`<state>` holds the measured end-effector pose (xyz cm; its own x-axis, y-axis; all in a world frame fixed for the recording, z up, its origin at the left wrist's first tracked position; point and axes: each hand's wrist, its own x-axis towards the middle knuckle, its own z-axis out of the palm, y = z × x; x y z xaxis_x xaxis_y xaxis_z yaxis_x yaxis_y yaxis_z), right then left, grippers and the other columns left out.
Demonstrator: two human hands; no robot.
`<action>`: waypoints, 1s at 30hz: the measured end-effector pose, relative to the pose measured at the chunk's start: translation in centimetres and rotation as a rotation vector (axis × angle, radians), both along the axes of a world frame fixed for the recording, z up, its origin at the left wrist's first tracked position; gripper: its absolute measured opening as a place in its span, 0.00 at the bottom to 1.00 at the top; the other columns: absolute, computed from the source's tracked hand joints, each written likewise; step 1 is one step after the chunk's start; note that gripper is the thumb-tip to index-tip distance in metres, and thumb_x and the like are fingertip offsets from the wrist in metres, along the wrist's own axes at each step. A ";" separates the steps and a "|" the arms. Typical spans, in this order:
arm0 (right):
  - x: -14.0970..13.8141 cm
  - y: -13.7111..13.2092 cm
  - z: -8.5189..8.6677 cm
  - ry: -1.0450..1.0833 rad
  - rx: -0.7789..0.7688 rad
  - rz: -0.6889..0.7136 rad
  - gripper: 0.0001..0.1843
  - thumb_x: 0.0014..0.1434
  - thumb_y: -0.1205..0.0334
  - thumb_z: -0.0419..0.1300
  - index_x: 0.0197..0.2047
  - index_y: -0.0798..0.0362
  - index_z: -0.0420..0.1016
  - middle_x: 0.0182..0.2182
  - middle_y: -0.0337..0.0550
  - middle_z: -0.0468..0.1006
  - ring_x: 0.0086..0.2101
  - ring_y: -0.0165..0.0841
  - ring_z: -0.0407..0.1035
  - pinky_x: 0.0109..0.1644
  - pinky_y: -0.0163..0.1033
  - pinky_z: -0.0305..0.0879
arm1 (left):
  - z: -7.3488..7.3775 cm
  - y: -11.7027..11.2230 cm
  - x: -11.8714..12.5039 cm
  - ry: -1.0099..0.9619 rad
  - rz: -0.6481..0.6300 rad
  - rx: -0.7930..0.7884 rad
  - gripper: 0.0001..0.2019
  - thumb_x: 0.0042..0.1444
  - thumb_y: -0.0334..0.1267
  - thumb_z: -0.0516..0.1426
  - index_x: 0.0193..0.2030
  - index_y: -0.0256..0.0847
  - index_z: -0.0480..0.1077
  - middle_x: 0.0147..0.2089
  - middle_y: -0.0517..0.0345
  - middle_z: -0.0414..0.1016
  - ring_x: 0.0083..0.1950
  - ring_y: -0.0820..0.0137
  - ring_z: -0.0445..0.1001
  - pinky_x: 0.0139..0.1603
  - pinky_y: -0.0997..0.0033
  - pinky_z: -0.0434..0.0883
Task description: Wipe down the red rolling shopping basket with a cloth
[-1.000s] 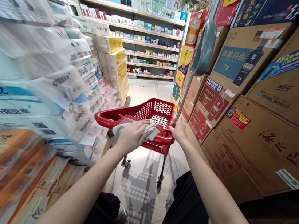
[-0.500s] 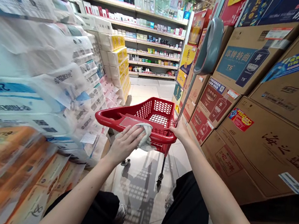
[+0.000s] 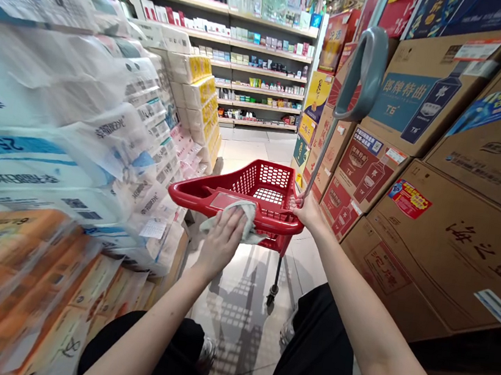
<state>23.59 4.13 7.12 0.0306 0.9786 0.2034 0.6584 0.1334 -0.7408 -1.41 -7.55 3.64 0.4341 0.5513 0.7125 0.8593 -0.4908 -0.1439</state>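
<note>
A red plastic shopping basket on wheels (image 3: 194, 195) stands before me, its near rim facing my body. My left hand (image 3: 226, 233) is closed over a pale grey-green cloth (image 3: 249, 215), which lies against the near rim and drapes below it. At the basket's right side, my right hand (image 3: 306, 212) is wrapped round the lower part of a thin metal pole. That pole slants up to a grey loop handle (image 3: 362, 76). The inside of the basket shows only its perforated walls and base.
On the left rise stacks of wrapped tissue packs (image 3: 51, 161) and orange packs (image 3: 12, 279). Cardboard cartons (image 3: 465, 240) line the right side. Shelves of small goods (image 3: 264, 48) stand at the far end, beyond a tiled floor (image 3: 256, 142).
The cloth and my left hand have shifted slightly right and up on the rim. The basket and its handle appear a little farther right. Both hands keep their hold.
</note>
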 end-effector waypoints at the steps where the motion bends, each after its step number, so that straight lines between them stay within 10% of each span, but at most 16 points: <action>1: 0.1 0.1 -0.1 0.005 0.003 0.002 0.21 0.42 0.72 0.59 0.40 0.49 0.59 0.35 0.35 0.73 0.34 0.30 0.70 0.36 0.34 0.64 | 0.1 0.0 0.8 0.036 -0.011 -0.008 0.27 0.60 0.27 0.47 0.67 0.38 0.51 0.66 0.43 0.58 0.71 0.57 0.46 0.68 0.45 0.52; 7: 0.8 0.6 -0.8 0.052 0.008 0.054 0.20 0.43 0.73 0.58 0.39 0.49 0.58 0.32 0.33 0.74 0.33 0.29 0.70 0.34 0.33 0.64 | 1.8 0.4 1.8 0.144 -0.056 -0.020 0.25 0.61 0.27 0.47 0.65 0.44 0.56 0.67 0.51 0.58 0.69 0.60 0.51 0.69 0.49 0.53; 16: 1.0 0.8 -0.9 0.089 -0.009 0.083 0.20 0.43 0.72 0.59 0.38 0.48 0.57 0.31 0.32 0.74 0.31 0.28 0.70 0.32 0.32 0.63 | 1.5 1.2 -6.1 -0.020 0.077 -0.004 0.26 0.61 0.29 0.46 0.67 0.35 0.50 0.66 0.41 0.58 0.70 0.60 0.50 0.68 0.48 0.54; 25: 1.1 0.1 -0.3 0.038 -0.008 0.073 0.20 0.44 0.73 0.57 0.39 0.49 0.57 0.32 0.33 0.75 0.32 0.29 0.71 0.33 0.32 0.62 | 1.5 0.4 -0.7 0.086 -0.032 -0.019 0.26 0.61 0.27 0.45 0.67 0.35 0.51 0.67 0.42 0.57 0.70 0.59 0.49 0.68 0.50 0.55; 30: 1.3 -0.3 -0.1 0.041 -0.010 0.098 0.19 0.46 0.71 0.57 0.40 0.48 0.57 0.33 0.33 0.75 0.33 0.28 0.71 0.33 0.32 0.62 | 2.8 0.8 -2.5 0.147 -0.076 -0.062 0.26 0.61 0.26 0.43 0.66 0.36 0.52 0.66 0.44 0.58 0.69 0.62 0.52 0.68 0.54 0.57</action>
<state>24.86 3.84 6.99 -0.0570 0.9792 0.1946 0.6118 0.1883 -0.7683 -3.87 -6.77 6.47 0.5736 0.5537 0.6037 0.7911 -0.5656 -0.2329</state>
